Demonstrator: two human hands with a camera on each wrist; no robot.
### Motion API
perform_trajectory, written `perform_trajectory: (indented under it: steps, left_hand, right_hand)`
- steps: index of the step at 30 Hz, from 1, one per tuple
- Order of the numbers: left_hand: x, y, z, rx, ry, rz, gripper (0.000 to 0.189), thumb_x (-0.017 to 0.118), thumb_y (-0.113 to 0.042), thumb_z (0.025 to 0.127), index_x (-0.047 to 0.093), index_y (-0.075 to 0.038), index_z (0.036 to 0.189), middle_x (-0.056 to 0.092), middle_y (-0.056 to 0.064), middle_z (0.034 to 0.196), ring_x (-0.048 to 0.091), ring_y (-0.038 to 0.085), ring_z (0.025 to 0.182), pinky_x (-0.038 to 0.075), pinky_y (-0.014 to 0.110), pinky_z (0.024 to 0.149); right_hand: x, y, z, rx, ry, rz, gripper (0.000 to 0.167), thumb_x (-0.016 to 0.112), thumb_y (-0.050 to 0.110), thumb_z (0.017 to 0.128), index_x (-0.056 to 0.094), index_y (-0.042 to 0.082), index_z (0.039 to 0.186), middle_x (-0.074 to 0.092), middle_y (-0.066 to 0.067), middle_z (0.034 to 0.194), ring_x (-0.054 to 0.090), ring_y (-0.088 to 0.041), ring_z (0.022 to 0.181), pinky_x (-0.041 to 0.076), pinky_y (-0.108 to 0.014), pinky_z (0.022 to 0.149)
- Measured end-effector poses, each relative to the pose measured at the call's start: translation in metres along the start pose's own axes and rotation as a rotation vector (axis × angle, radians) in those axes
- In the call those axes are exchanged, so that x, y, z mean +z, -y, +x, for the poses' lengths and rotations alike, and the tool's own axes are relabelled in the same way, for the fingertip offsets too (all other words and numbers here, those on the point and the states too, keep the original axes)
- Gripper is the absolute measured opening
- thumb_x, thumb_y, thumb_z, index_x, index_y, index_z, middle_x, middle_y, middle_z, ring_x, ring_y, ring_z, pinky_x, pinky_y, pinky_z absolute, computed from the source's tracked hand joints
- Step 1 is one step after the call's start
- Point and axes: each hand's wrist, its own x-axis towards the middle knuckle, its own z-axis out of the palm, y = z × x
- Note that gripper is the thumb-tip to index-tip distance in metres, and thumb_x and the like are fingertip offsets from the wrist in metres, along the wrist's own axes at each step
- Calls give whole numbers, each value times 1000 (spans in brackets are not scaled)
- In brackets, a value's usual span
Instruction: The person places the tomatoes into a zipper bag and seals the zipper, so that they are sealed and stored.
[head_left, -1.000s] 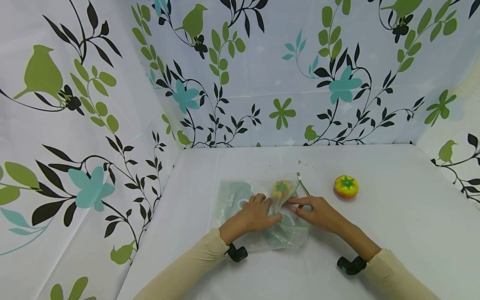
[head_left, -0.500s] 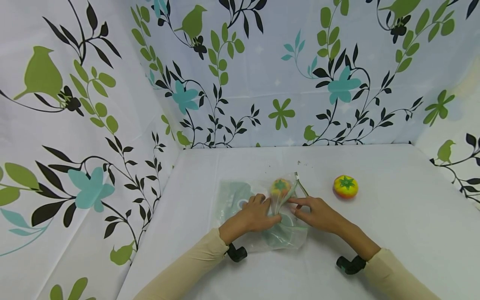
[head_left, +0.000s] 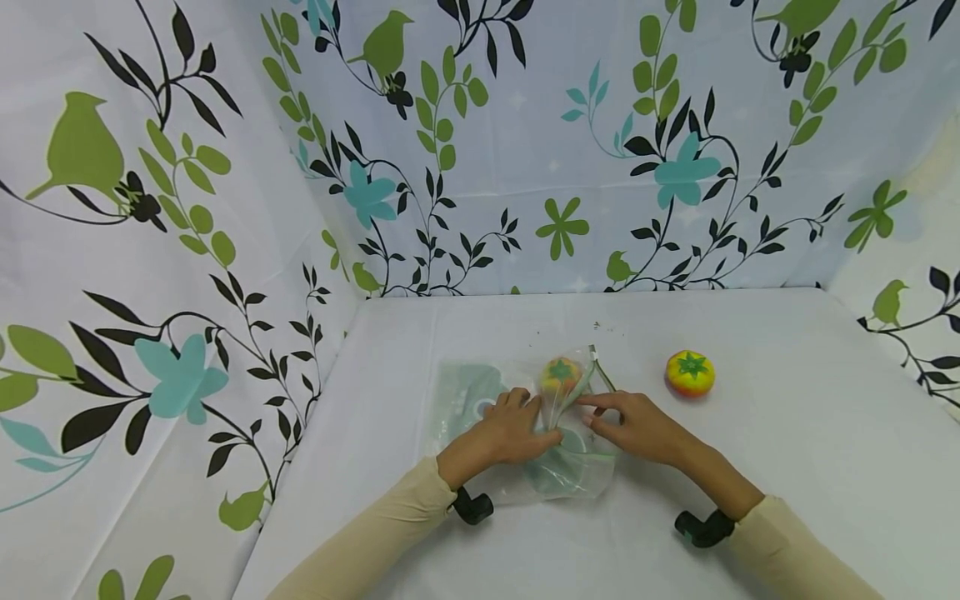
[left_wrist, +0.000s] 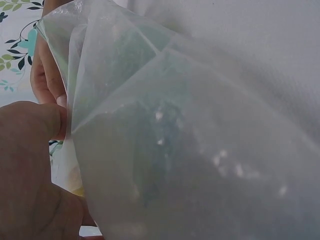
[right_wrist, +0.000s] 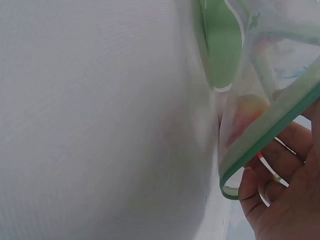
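Note:
A clear zip bag (head_left: 588, 477) with pale green printing lies on the white table, its mouth bunched up. Inside it, near the far side, sits a toy tomato (head_left: 561, 371), yellow-orange with a green star-shaped leaf. My left hand (head_left: 506, 432) holds the bag from the left; its thumb (left_wrist: 52, 120) meets the film in the left wrist view. On the other side, my right hand (head_left: 630, 425) pinches the raised rim by the green zip strip (right_wrist: 270, 135). Through the film in the right wrist view the toy tomato (right_wrist: 246, 115) shows blurred. Some left fingertips are hidden.
A second yellow-orange toy tomato (head_left: 690, 373) with a green leaf stands on the table (head_left: 787, 433), right of the bag and beyond my right hand. Behind the table hangs a patterned curtain (head_left: 480, 192); another patterned cloth (head_left: 120, 275) hangs at the left.
Both hands keep their places on the zip bag. The whole head view has shifted very slightly; nothing else has visibly moved.

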Motion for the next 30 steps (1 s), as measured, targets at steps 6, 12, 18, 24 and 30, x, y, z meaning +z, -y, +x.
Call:
perform_trajectory:
  steps: [6, 12, 18, 24, 30]
  left_hand:
    - [0, 1, 0, 0, -4, 7, 84, 43, -66, 99, 40, -13, 163, 37, 12, 164, 37, 34, 150, 37, 61, 114]
    - [1, 1, 1, -2, -10, 13, 84, 44, -66, 99, 40, -13, 163, 37, 12, 164, 36, 33, 149, 37, 60, 113]
    - [1, 1, 1, 2, -4, -11, 84, 45, -65, 99, 38, -12, 164, 36, 13, 165, 36, 33, 150, 36, 60, 115]
    - [1, 1, -1, 4, 0, -21, 84, 44, -64, 99, 37, -12, 165, 35, 13, 165, 35, 33, 150, 36, 60, 115]
    - [0, 2, -1, 5, -1, -26, 84, 45, -64, 99, 38, -11, 164, 35, 13, 165, 35, 33, 150, 35, 60, 115]
  right_hand:
    - [-10, -2, -3, 18, -53, -6, 25, 71, 21, 102, 76, 12, 125, 76, 4, 109, 66, -15, 98, 55, -34, 82]
    - [-23, -6, -5, 40, -114, -10, 17, 75, 22, 100, 74, 13, 114, 73, 7, 105, 68, -17, 100, 54, -40, 84]
    - [-39, -10, -8, 55, -160, -41, 28, 78, 18, 97, 71, 6, 122, 74, -7, 115, 68, -26, 106, 55, -44, 86]
    - [-59, -18, -11, 134, -182, -92, 50, 79, 25, 97, 62, 4, 139, 68, -15, 133, 63, -34, 119, 54, -59, 98]
    - [-81, -28, -17, 196, -207, -114, 62, 77, 32, 98, 55, 6, 149, 62, -21, 141, 57, -42, 128, 50, -66, 102]
